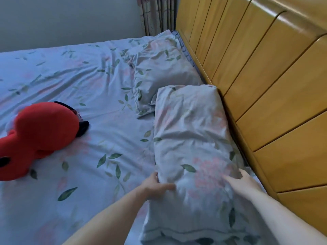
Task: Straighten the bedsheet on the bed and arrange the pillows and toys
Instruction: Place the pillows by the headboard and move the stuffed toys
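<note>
**Inspector:** Two pillows on the bed, I count. Which one have you got hold of, and how?

**Me:** The near pillow (191,147). My left hand (155,187) grips its left edge, fingers curled into the fabric. My right hand (242,183) lies on the right side of its top, fingers fairly straight, pressing down, not pinching as far as I can judge.

**Inspector:** Location and lie of the item?

**Me:** It sits directly ahead of me, between my hands, alongside the wooden headboard (265,85). Its long axis runs away from me, roughly parallel to the headboard. The far pillow (159,71) lies beyond it on the same line, its near corner just beside my pillow's far end; whether they overlap I cannot tell.

**Inspector:** Which hand is better placed for the next adjustment?

**Me:** Both are about level at the near end. In my judgement, squaring the pillow to the headboard would fall to the right hand, being on the headboard side, with the left steadying.

**Inspector:** Other items outstanding?

**Me:** The red plush toy (39,135) lies well apart to my left on the bedsheet (88,82), not yet arranged. The sheet shows creases in its middle.

**Inspector:** Any brands, labels or writing?

**Me:** None legible. Only a leaf-and-flower print on the sheet and pillowcases.
</note>
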Action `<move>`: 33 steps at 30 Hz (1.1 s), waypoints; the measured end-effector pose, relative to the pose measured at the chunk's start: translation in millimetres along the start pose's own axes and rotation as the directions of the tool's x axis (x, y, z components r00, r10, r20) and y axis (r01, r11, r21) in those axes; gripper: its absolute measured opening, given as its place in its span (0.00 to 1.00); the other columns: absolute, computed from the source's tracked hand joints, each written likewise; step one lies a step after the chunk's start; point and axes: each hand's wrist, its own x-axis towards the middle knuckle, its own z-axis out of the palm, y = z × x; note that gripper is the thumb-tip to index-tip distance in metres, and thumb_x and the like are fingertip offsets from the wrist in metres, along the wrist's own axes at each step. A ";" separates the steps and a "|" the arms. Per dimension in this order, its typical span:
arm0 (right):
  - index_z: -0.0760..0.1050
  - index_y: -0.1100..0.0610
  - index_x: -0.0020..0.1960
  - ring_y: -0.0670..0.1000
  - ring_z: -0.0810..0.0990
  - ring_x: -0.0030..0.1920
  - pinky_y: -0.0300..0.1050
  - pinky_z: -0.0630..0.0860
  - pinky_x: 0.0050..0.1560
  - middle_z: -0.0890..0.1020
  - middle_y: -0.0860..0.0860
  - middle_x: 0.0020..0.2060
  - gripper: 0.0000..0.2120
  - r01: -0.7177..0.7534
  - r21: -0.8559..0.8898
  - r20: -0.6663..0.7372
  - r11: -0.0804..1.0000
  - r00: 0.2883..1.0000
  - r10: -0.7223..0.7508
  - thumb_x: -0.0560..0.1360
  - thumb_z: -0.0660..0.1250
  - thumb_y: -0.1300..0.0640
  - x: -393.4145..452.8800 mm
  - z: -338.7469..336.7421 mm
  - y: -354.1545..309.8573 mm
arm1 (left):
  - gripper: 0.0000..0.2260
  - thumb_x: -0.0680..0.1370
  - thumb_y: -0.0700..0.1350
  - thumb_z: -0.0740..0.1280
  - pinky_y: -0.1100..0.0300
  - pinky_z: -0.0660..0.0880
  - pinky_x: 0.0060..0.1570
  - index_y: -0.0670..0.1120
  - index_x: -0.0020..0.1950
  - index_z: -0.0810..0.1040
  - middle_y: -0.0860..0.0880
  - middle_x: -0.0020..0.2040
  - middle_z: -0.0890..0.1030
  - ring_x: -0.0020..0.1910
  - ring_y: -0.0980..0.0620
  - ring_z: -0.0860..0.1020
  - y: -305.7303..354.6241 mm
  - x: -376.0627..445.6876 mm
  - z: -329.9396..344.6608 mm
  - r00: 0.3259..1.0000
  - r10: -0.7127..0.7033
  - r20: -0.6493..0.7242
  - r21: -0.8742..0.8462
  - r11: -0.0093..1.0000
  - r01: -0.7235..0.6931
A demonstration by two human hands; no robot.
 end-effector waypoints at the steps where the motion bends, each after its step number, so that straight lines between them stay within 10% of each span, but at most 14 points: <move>1: 0.52 0.55 0.82 0.62 0.64 0.75 0.56 0.67 0.71 0.62 0.55 0.79 0.47 -0.014 0.005 0.014 1.000 1.000 0.014 0.73 0.69 0.35 3.6 5.5 -2.2 | 0.41 0.67 0.62 0.79 0.58 0.75 0.57 0.50 0.74 0.68 0.51 0.63 0.79 0.59 0.50 0.80 -2.7 3.6 2.0 1.000 -0.012 -0.017 -0.091 0.996 0.010; 5: 0.46 0.56 0.82 0.62 0.62 0.77 0.59 0.63 0.74 0.60 0.56 0.79 0.60 -0.052 0.238 -0.019 0.970 0.998 0.058 0.66 0.77 0.34 15.8 31.6 -11.2 | 0.44 0.61 0.56 0.79 0.54 0.76 0.63 0.53 0.74 0.67 0.53 0.62 0.80 0.59 0.51 0.80 4.4 9.5 13.3 0.987 0.119 -0.111 -0.180 0.974 -0.138; 9: 0.77 0.60 0.64 0.60 0.79 0.59 0.45 0.73 0.56 0.82 0.58 0.59 0.26 0.259 0.325 -0.243 0.910 0.952 -0.184 0.69 0.78 0.55 12.5 28.5 -41.3 | 0.32 0.67 0.34 0.62 0.61 0.73 0.59 0.54 0.70 0.71 0.57 0.59 0.79 0.61 0.55 0.76 37.8 -11.7 19.0 0.883 0.381 -0.274 -0.172 0.884 -0.434; 14: 0.79 0.65 0.43 0.54 0.74 0.41 0.38 0.66 0.45 0.77 0.52 0.40 0.04 0.793 0.064 -0.709 0.606 0.464 -0.532 0.71 0.68 0.70 -15.2 -1.1 -90.0 | 0.31 0.66 0.30 0.62 0.56 0.70 0.65 0.44 0.69 0.75 0.46 0.64 0.78 0.63 0.45 0.73 84.6 -26.6 10.0 0.380 0.672 -0.636 0.251 0.646 -0.721; 16: 0.78 0.65 0.42 0.51 0.71 0.40 0.37 0.65 0.44 0.75 0.54 0.40 0.03 0.827 -0.053 -0.742 0.559 0.342 -0.577 0.71 0.67 0.71 -18.0 -9.5 -101.1 | 0.32 0.68 0.29 0.64 0.55 0.66 0.68 0.41 0.73 0.71 0.42 0.68 0.75 0.66 0.44 0.70 94.5 -30.7 1.4 0.278 0.707 -0.651 0.372 0.616 -0.694; 20: 0.79 0.60 0.57 0.62 0.77 0.50 0.44 0.69 0.47 0.76 0.58 0.48 0.14 0.614 0.007 -0.619 0.789 0.622 -0.479 0.73 0.72 0.57 -4.5 -10.7 -91.6 | 0.29 0.76 0.45 0.66 0.52 0.68 0.70 0.48 0.77 0.64 0.47 0.73 0.71 0.72 0.44 0.69 75.6 -17.4 -1.6 0.561 0.652 -0.510 0.393 0.757 -0.522; 24: 0.56 0.52 0.81 0.66 0.66 0.71 0.60 0.66 0.68 0.65 0.61 0.73 0.40 0.244 -0.152 -0.457 0.958 0.842 -0.287 0.74 0.71 0.50 2.7 -0.1 -63.8 | 0.34 0.77 0.61 0.68 0.52 0.68 0.69 0.51 0.79 0.59 0.46 0.72 0.69 0.71 0.44 0.70 38.3 -14.8 -4.1 0.912 0.387 -0.132 0.467 0.836 -0.287; 33: 0.58 0.51 0.80 0.54 0.62 0.76 0.49 0.60 0.75 0.62 0.50 0.77 0.36 0.577 -0.239 0.105 0.781 0.815 -0.570 0.76 0.68 0.52 -100.0 185.7 -154.4 | 0.28 0.75 0.52 0.69 0.50 0.71 0.65 0.50 0.74 0.68 0.49 0.70 0.66 0.67 0.45 0.70 -145.8 -34.4 -224.9 0.794 0.202 -0.573 0.411 0.909 0.065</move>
